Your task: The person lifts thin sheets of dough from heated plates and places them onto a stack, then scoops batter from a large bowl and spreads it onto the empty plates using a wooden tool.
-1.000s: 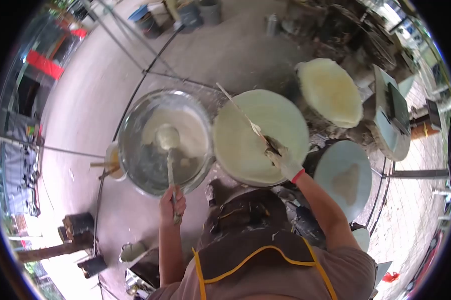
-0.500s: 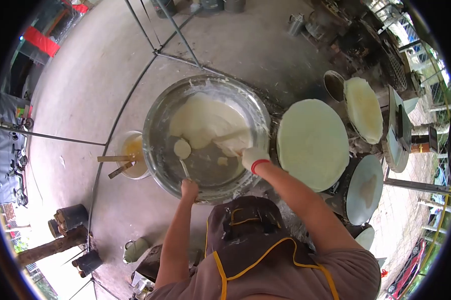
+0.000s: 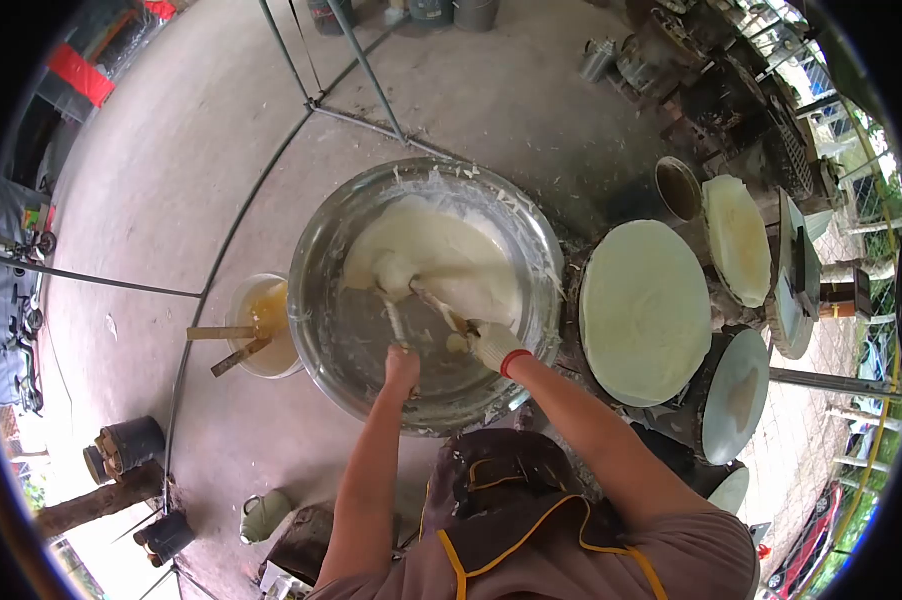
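A large metal basin (image 3: 316,300) in front of me holds thick, pale batter (image 3: 436,240). My bare left hand (image 3: 403,370) is wrapped round the handle of a ladle (image 3: 396,272), whose batter-coated bowl rests in the batter. In a white glove with a red cuff, my right hand (image 3: 492,346) grips a batter-smeared scraper (image 3: 437,302). It slants toward the ladle, its far end close beside it in the batter; whether they touch I cannot tell.
Right of the basin lies a round griddle covered by a pale flat sheet (image 3: 646,315). Beyond it are a browned flatbread (image 3: 739,240) and another griddle (image 3: 736,395). On the left stands a bucket (image 3: 261,362) with yellowish contents and wooden sticks (image 3: 221,333). Metal poles (image 3: 371,80) cross the floor.
The ladle has moved forward and right into the batter. My right hand has drawn back slightly, and the scraper now points toward the ladle. The camera view has shifted a little.
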Action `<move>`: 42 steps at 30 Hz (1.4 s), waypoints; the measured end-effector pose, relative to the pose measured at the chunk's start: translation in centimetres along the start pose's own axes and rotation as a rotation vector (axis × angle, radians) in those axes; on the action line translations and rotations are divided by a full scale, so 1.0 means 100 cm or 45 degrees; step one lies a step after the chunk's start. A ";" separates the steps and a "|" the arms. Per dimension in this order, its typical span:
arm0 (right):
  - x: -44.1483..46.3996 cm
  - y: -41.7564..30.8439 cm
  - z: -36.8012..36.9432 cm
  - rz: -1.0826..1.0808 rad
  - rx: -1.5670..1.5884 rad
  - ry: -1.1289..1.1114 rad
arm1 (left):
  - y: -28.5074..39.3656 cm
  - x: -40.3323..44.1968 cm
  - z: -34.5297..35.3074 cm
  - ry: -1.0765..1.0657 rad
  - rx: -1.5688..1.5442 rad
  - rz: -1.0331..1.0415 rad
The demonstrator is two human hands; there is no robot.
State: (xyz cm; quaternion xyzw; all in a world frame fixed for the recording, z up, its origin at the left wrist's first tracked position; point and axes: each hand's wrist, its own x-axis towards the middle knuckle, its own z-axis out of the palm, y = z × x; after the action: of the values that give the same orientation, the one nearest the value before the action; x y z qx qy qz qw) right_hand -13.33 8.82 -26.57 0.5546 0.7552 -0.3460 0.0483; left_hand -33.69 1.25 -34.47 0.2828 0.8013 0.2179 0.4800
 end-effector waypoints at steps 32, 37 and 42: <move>-0.262 0.010 -0.145 0.234 1.691 0.306 | 0.191 -0.306 -0.088 -0.874 -0.754 0.102; -0.366 0.074 -0.132 0.357 1.728 0.634 | 0.213 -0.380 0.005 -1.004 -0.446 0.043; -0.473 0.159 -0.108 0.473 1.596 1.010 | 0.217 -0.441 0.129 -1.553 -0.392 -0.198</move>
State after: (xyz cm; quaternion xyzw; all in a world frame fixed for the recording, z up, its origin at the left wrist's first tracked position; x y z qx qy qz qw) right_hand 21.89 -20.72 -4.25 0.6789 0.2726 -0.4709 -0.4930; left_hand -0.17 -10.81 1.82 0.2248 0.3614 0.0949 0.8999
